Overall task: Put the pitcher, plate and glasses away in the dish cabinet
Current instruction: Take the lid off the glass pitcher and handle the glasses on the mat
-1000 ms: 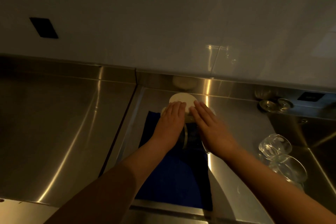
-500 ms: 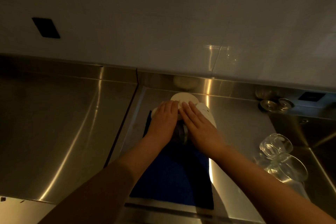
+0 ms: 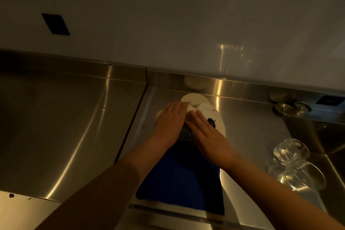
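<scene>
Head view of a dim stainless-steel table (image 3: 74, 127). Lowest in the frame, two bare forearms enter from the bottom edge and converge toward the centre. Beneath them a dark blue cloth (image 3: 179, 179) lies flat on the table, running from the lower centre up toward the hands. At lower right, two clear glasses (image 3: 296, 166) sit close together on the steel, apparently tipped, beside the edge of a sink basin (image 3: 317, 136). At centre, the left hand (image 3: 169, 123) and the right hand (image 3: 209, 134) lie side by side with fingers extended and flat, palms down, resting on a pale, rounded object that appears to be the pitcher (image 3: 214, 115), lying at the far end of the cloth; a dark round fitting shows on its white surface just right of the right hand. Neither hand is curled around it. A white round plate (image 3: 194, 98) shows just beyond the fingertips. Farther right, two small metal fittings (image 3: 291, 107) stand at the rear ledge. Beyond, a pale wall (image 3: 168, 15) fills the upper frame, with a black rectangle (image 3: 55, 24) at upper left.
</scene>
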Demonstrator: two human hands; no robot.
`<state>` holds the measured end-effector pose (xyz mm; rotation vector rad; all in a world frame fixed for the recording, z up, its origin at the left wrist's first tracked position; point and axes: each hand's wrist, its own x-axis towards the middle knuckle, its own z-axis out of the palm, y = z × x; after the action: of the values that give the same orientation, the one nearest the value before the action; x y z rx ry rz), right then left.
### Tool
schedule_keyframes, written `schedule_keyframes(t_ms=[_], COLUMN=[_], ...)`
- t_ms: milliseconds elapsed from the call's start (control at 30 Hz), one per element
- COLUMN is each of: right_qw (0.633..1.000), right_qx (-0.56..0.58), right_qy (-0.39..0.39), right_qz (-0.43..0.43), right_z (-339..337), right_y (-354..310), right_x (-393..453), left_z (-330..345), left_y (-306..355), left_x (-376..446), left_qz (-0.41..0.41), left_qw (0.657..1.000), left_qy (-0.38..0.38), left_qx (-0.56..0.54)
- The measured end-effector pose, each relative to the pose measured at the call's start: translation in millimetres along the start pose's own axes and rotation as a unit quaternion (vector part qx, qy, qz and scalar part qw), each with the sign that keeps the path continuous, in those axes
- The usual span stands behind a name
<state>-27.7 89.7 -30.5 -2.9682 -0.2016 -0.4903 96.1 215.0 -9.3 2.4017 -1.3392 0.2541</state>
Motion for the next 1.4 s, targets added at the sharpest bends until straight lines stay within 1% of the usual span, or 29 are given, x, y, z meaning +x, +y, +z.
schedule_keyframes(t_ms=[100,167,267,333,433,600,733,833,933,1033,1100,1167,1267,1400], right_qw=[1.0,1.0,1.0,0.999,0.999,0.998,0.999,0.999,0.999,0.998,0.997,0.996,0.997,0.998], right_qx=[0.004,0.016,0.028,0.034,0.046,0.06,0.035,0.025,0.019,0.029,0.044,0.057,0.034,0.014], right_qy=[0.0,0.002,0.01,0.011,0.017,0.012,0.001,-0.008,-0.023,-0.054,-0.06,-0.054,-0.053,-0.05], right_qz=[-0.002,-0.004,-0.01,-0.004,0.004,-0.011,-0.021,-0.025,-0.033,-0.006,0.025,0.045,0.036,0.043], right_z=[7.9,11.5,14.3,14.7,12.7,1.0,-10.1,-14.1,-16.7,-14.5,-10.6,-7.6,-5.0,-3.9], right_y=[-0.4,-2.5,-5.1,-5.3,-2.8,10.2,25.2,39.2,55.6,64.2,65.2,64.0,59.7,49.9], right_x=[-7.5,-8.3,-5.3,-4.0,-3.9,-9.7,-15.9,-24.5,-36.1,-44.6,-46.2,-43.8,-36.7,-26.2], left_z=[-3.0,-6.0,-6.7,-5.6,-5.3,-6.6,-2.5,2.1,10.2,21.2,25.6,28.7,33.4,41.6], left_y=[-3.9,-2.7,0.5,0.9,2.4,15.7,26.5,36.8,46.1,46.4,41.5,33.5,19.1,-3.8], left_x=[-1.1,1.5,8.6,13.6,18.6,27.0,32.5,33.6,33.5,29.7,26.5,23.8,19.1,11.9], left_qz=[-0.013,0.004,0.026,0.024,0.025,0.039,0.032,0.021,0.031,0.026,0.018,0.023,0.027,-0.014], left_qw=[1.0,1.0,0.997,0.997,0.997,0.996,0.997,0.998,0.998,0.996,0.995,0.995,0.996,0.997], left_qy=[-0.013,-0.027,-0.051,-0.051,-0.044,-0.06,-0.056,-0.051,-0.048,-0.048,-0.04,-0.031,-0.035,-0.05], left_qx=[-0.002,0.0,0.044,0.062,0.052,0.057,0.038,-0.004,-0.034,-0.069,-0.095,-0.094,-0.08,-0.065])
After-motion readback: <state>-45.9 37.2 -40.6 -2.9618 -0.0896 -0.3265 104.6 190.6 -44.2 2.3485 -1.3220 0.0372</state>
